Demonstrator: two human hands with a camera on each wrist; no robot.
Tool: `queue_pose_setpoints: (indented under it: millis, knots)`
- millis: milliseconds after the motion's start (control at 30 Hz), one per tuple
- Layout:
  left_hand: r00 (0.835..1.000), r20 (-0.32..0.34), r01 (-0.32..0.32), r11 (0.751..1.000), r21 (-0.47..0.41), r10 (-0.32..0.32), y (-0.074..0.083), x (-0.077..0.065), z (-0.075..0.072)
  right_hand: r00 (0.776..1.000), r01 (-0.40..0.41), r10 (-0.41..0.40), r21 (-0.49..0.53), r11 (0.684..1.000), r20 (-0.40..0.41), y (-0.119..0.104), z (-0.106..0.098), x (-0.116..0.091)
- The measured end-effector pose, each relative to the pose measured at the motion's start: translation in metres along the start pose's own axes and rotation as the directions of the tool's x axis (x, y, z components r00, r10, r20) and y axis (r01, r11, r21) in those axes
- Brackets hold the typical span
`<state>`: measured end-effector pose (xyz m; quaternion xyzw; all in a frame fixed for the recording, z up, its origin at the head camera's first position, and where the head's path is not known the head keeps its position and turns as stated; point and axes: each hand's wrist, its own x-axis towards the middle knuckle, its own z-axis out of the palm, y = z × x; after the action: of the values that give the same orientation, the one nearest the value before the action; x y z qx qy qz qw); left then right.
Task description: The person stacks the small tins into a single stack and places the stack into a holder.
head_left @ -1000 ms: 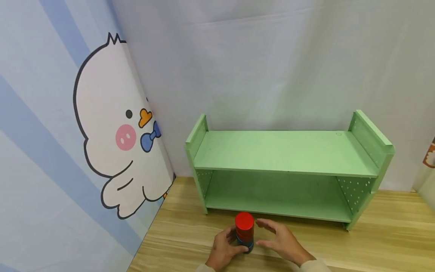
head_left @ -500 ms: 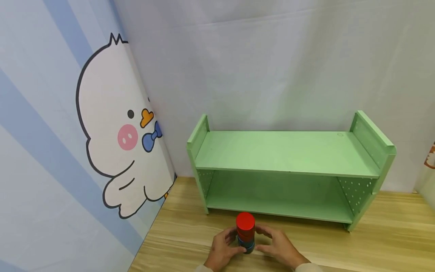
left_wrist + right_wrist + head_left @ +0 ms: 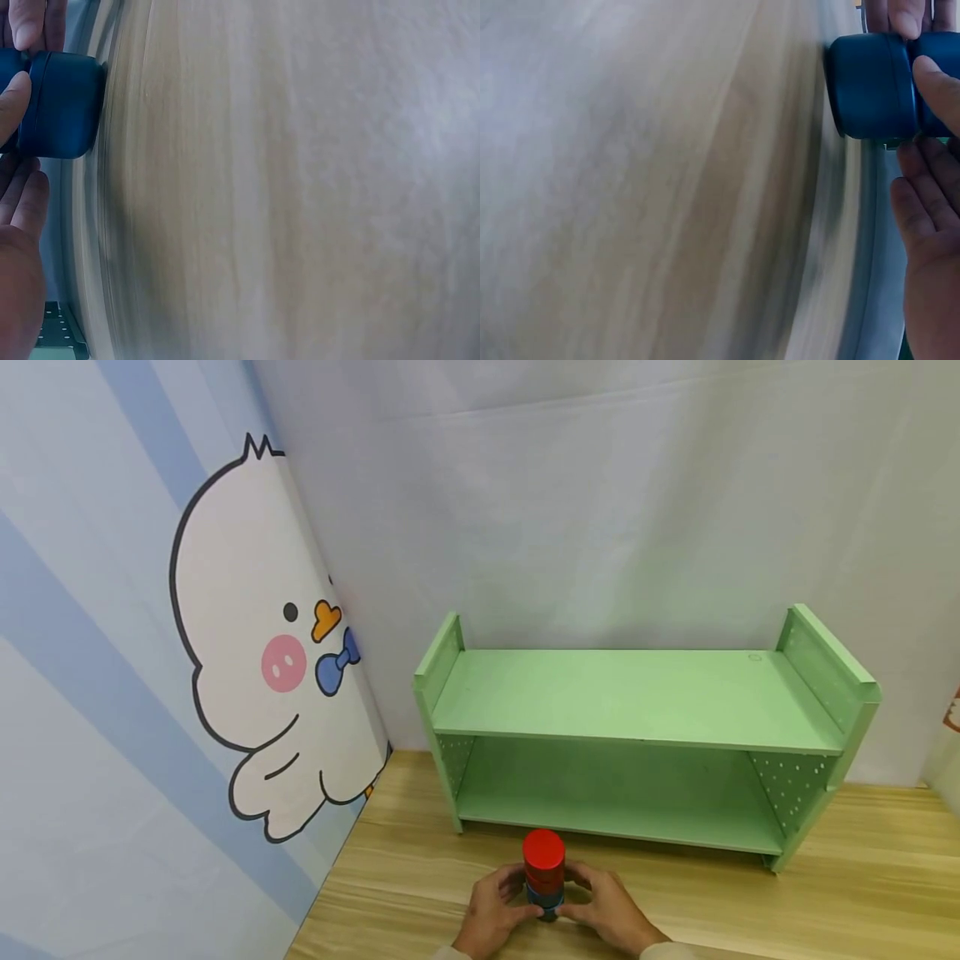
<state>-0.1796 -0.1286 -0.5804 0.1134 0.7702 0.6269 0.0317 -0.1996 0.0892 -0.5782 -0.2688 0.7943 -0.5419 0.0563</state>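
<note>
A stack of round cylindrical pieces stands upright on the wooden table, with a glossy red top (image 3: 543, 849) and a dark blue lower part (image 3: 545, 899). My left hand (image 3: 489, 908) holds it from the left, thumb at the front near the base and fingers curving behind. From the right, my right hand (image 3: 611, 910) holds it the same way, its thumb near the left one. The lowest blue piece (image 3: 67, 105) shows close up in the left wrist view, resting at the table. In the right wrist view a thumb lies across the seam above this blue piece (image 3: 874, 86).
Just behind the stack is a green two-level shelf (image 3: 637, 693) with raised sides. The wooden table (image 3: 862, 877) extends to both sides. A pale curtain (image 3: 600, 510) hangs behind, and a panel with a cartoon bird (image 3: 240, 568) borders the left.
My right hand has moved left from beside the stack until its thumb and fingers reach it. The left hand keeps its place around the stack, which still stands upright.
</note>
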Motion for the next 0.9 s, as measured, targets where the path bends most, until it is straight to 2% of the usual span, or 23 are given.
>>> queue_pose_setpoints:
  millis: [233, 533, 900]
  knots:
    - [1.0, -0.003, -0.012, 1.0, -0.017, 0.012, 0.0003, -0.0011, 0.0011, 1.0, -0.013, 0.013, 0.024, 1.0, 0.001, 0.0035, 0.0035, 0.003]
    - [0.999, -0.008, 0.05, 0.999, 0.01, -0.05, 0.001, 0.0016, 0.0019, 0.998, -0.067, 0.067, 0.021, 0.998, 0.007, 0.0018, 0.0033, 0.0041]
    - [1.0, -0.018, 0.025, 0.999, -0.019, -0.026, 0.0043, 0.0029, 0.0047, 0.998, -0.063, 0.064, 0.006, 0.998, -0.015, -0.0018, -0.0002, 0.0022]
